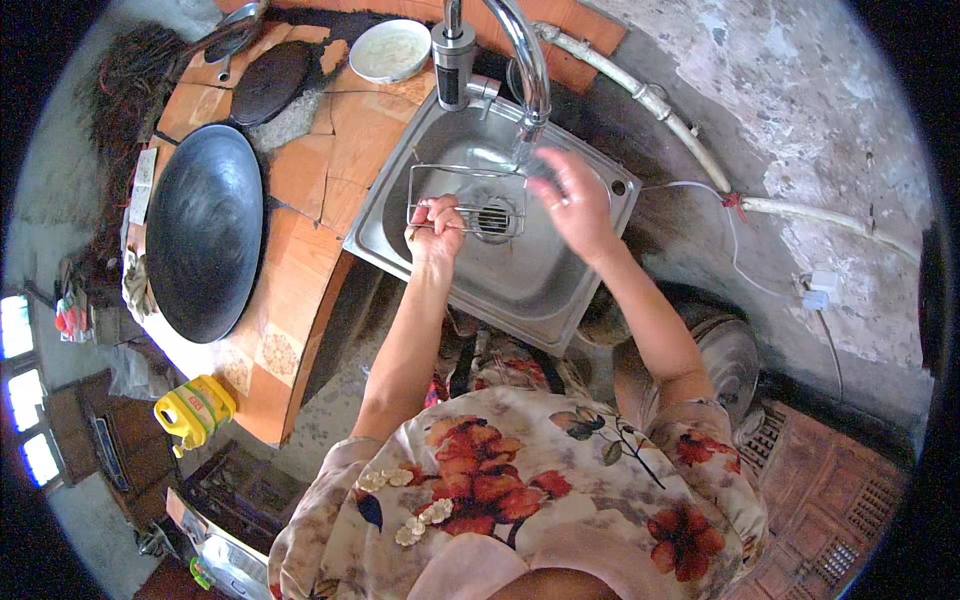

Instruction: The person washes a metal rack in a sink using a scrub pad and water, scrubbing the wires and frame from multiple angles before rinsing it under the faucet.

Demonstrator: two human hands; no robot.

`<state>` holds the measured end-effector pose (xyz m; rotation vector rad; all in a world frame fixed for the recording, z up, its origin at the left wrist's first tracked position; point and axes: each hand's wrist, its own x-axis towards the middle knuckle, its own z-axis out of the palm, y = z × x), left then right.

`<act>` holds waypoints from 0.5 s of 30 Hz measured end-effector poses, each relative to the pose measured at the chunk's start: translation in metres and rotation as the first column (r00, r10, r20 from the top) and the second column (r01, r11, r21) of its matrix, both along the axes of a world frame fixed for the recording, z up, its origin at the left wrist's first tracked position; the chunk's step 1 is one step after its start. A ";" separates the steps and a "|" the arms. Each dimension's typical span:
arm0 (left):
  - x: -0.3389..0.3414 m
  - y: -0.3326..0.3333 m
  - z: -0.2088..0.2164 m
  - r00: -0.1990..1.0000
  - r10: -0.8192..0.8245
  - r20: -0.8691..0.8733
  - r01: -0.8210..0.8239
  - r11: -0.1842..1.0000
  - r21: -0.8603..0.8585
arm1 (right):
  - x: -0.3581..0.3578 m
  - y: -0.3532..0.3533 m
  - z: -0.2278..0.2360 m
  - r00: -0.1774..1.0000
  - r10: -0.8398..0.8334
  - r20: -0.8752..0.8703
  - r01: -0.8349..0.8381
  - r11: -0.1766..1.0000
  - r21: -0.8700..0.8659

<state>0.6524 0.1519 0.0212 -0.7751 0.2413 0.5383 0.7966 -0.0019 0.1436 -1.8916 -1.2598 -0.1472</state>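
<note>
Wire rack (pixel 467 195), centre frame over the sink (pixel 540 290): light, stiff, wet and probably slippery; left hand (pixel 436 228) grips its near rail, the best hold, while the right hand (pixel 572 196) spreads open under the tap (pixel 520 50).

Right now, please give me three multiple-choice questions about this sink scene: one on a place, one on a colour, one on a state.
1. Where is the wire rack?
A. over the steel sink
B. on the black wok lid
C. on the floor

2. What colour is the plastic jug at the lower left?
A. blue
B. yellow
C. white

3. What is the left hand doing?
A. resting open on the counter
B. gripping the rack's edge
C. turning the tap

Answers:
1 A, the rack hangs inside the basin outline.
2 B, its body is plainly yellow.
3 B, the fingers curl around the rack's wire, while the right hand is under the spout.
</note>
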 end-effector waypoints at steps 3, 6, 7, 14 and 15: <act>0.003 -0.004 0.002 0.998 0.004 0.061 -0.002 0.999 -0.047 | -0.018 0.017 -0.014 0.962 0.128 0.242 -0.098 0.986 -0.132; 0.010 -0.013 0.012 1.000 0.027 -0.003 -0.027 1.000 -0.001 | -0.028 0.031 -0.018 0.937 0.033 0.349 0.146 0.868 -0.475; 0.011 -0.010 0.009 0.999 -0.027 0.043 0.022 0.995 0.097 | -0.030 0.035 -0.018 0.930 0.026 0.366 0.171 0.852 -0.495; 0.024 -0.026 0.014 0.936 -0.077 -0.344 0.226 0.880 0.417 | -0.040 0.074 -0.027 0.989 -0.089 0.115 0.126 0.917 -0.378; 0.027 -0.029 0.015 0.923 -0.091 -0.373 0.247 0.885 0.396 | -0.039 0.077 -0.027 0.992 -0.095 0.083 0.117 0.938 -0.327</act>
